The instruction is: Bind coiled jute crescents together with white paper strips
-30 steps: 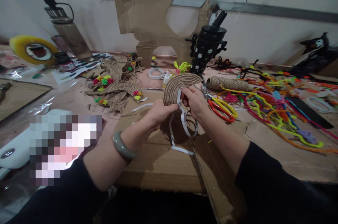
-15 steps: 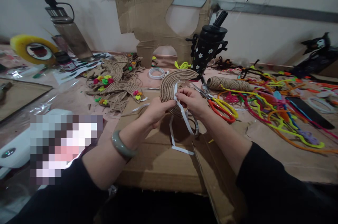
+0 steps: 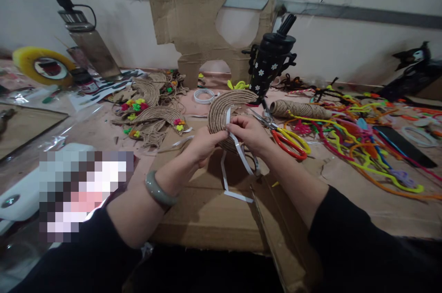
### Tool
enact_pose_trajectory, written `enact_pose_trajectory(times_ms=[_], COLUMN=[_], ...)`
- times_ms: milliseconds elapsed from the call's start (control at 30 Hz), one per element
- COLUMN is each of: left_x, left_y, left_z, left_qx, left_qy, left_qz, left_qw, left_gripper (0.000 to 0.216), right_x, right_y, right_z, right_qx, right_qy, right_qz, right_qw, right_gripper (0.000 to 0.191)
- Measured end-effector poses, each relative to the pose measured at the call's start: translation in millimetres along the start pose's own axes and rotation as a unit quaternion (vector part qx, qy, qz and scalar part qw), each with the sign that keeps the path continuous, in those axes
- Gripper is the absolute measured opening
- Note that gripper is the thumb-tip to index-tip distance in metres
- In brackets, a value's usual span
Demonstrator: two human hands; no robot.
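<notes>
My left hand (image 3: 204, 145) grips the lower left edge of a crescent-shaped piece covered in rows of brown twine (image 3: 218, 111), with the thumb on its face. A narrow white strip of double-sided tape (image 3: 243, 155) lies on the crescent's inner part and hangs down in a loop. The fingers of my right hand (image 3: 251, 133) press together on this strip, close to my left thumb. Behind my right wrist part of a tape roll (image 3: 256, 167) shows. Below both hands is a cardboard sheet (image 3: 196, 212).
Scissors (image 3: 288, 143) with red and yellow handles and a twine spool (image 3: 299, 110) lie right of my hands. Colourful pipe cleaners (image 3: 348, 155) and a phone (image 3: 404, 146) are farther right. Finished twine crescents (image 3: 162, 113) lie left; a black flowered tumbler (image 3: 267, 65) stands behind.
My right fingers have shifted slightly left and down along the white strip, now flatter against the crescent beside my left thumb. My left hand keeps its hold.
</notes>
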State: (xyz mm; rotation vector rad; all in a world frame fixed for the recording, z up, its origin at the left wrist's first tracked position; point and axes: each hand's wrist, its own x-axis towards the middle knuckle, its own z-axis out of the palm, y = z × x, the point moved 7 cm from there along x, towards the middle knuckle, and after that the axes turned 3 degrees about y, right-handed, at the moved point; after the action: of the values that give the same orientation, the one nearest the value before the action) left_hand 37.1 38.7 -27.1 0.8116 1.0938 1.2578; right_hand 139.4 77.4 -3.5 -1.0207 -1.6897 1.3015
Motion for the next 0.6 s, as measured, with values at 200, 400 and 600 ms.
enact_pose_trajectory(times_ms=[200,400,600], left_x=[3.4,0.5,0.3], left_y=[-4.1,-3.4,-5.7], left_z=[-0.8,1.8,0.5], left_qx=[0.014,0.047,0.075], left_qy=[-0.006,-0.008,0.001], left_qz=[0.002,0.001,0.003], left_qw=[1.000,0.999,0.997], left_gripper=[0.017,0.016,0.016], right_x=[-0.6,1.6,2.4], right_y=[-2.1,3.8,4.6], right_z=[-1.1,-5.4,-7.2], right_qx=[-0.049,0.002,0.021], right_qy=[0.014,0.034,0.060], right_qz=[-0.009,-0.004,-0.009], right_qw=[0.999,0.999,0.998], right_gripper=[0.022,0.028,0.027])
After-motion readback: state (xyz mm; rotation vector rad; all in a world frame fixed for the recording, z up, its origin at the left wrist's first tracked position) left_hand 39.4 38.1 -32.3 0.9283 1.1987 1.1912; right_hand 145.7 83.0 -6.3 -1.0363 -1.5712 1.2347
